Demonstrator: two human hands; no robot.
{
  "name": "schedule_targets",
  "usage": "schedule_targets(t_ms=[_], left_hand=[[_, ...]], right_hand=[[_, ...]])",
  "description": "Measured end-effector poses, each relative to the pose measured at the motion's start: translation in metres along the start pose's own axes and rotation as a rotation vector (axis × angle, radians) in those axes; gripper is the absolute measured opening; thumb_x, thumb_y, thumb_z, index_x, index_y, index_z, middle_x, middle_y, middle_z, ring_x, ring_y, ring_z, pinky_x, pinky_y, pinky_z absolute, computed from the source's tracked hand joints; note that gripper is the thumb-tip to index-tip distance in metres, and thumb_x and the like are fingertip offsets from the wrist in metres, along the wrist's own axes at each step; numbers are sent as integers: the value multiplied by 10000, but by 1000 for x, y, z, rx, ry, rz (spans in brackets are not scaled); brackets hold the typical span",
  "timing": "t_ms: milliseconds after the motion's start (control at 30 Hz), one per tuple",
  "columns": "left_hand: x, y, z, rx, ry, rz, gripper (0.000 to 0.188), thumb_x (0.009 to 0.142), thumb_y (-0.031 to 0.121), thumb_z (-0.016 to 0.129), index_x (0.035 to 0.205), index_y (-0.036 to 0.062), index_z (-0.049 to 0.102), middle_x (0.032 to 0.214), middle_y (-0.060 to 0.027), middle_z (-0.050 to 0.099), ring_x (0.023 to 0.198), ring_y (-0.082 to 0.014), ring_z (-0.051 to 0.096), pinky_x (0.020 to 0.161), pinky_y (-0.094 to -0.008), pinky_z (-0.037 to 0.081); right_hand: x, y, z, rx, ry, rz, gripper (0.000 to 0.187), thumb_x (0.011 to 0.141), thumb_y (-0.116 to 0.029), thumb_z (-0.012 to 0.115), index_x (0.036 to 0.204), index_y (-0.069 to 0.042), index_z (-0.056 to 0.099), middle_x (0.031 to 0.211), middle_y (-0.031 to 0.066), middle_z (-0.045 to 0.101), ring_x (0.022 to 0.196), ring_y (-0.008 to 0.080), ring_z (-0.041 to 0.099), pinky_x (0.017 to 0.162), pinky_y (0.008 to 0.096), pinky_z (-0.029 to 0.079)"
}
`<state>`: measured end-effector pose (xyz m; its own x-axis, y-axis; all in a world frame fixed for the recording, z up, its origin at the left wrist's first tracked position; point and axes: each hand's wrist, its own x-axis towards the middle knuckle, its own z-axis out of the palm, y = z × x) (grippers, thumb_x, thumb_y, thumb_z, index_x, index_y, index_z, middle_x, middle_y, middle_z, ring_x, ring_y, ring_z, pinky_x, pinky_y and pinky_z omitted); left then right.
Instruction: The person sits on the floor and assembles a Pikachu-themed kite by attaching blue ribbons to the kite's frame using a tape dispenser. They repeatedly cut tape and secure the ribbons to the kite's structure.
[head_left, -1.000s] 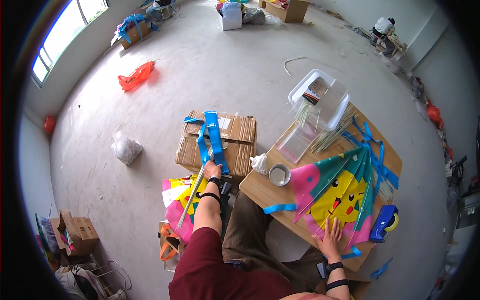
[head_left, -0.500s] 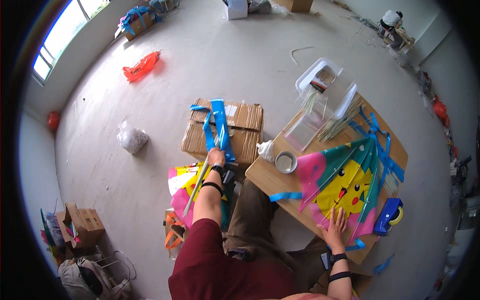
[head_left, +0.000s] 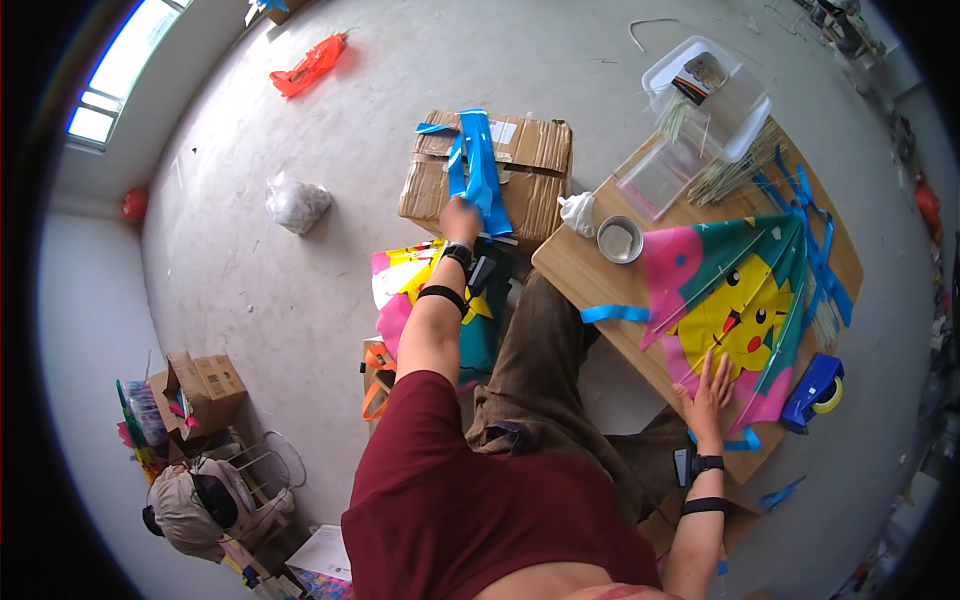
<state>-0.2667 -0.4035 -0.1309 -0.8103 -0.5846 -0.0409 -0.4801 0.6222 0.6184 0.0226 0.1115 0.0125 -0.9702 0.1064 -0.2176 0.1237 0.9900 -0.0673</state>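
My left hand (head_left: 460,221) is at the near end of blue plastic strips (head_left: 484,170), which lie across a cardboard box (head_left: 541,168). Motion smears its fingers, so I cannot make out whether they grip the strips. Below that forearm hangs a second colourful kite sheet (head_left: 401,318) in pink, yellow and green. On the wooden table, my right hand (head_left: 707,393) rests flat with fingers spread at the near edge of a kite (head_left: 735,305) printed with a yellow cartoon face. Thin rods run across the kite, and blue ribbons (head_left: 822,240) trail from its far corner.
A blue tape dispenser (head_left: 812,392) sits at the table's right edge. Farther back are a round tin (head_left: 620,240), crumpled white tissue (head_left: 577,213), clear plastic trays (head_left: 660,180) and a bundle of thin sticks (head_left: 735,172). A white bag (head_left: 297,204) and red bag (head_left: 308,66) lie on the floor.
The view has shifted, so everything sits lower right-to-left differently framed. Pale sticks seen under my left hand before no longer show there. My right hand stays on the kite.
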Motion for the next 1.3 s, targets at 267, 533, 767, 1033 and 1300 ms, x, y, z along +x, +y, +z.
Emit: schedule_targets(t_ms=[267,533,767,1033,1300], left_hand=[[34,-15,-22,-88,-102,97,251,857,263,698,995,56,727,978,-215,714,948,-390,686,845,-451,521],[64,13,-66,-51,-124,120,341,856,249,723,1118,30,731,1025,-190,739,968,-317,712,869,-386,534],[78,22,-69,-149,-141,58,384,837,284,761,1110,15,739,1032,-138,751,950,-228,706,861,-354,525],[109,32,-95,-478,-58,56,396,836,268,757,1120,-6,735,971,-92,751,885,-153,680,816,-305,518],[116,85,-184,-1057,8,283,211,977,179,657,1098,24,733,926,22,707,763,-42,566,681,-201,425]], right_hand=[[0,-2,1,40,0,-4,933,893,-688,520,1611,-211,163,1651,201,99,1517,421,96,1178,624,112],[-3,-1,1,52,18,10,936,890,-683,531,1612,-218,159,1652,201,95,1520,413,90,1179,623,96],[-4,3,3,68,21,21,943,884,-647,579,1613,-223,157,1653,204,90,1524,403,84,1181,617,86],[-4,6,8,80,27,27,952,873,-625,608,1613,-229,159,1658,197,76,1527,397,74,1184,618,76],[-4,3,11,99,29,19,961,868,-608,632,1612,-231,155,1662,189,70,1531,384,65,1189,612,68]])
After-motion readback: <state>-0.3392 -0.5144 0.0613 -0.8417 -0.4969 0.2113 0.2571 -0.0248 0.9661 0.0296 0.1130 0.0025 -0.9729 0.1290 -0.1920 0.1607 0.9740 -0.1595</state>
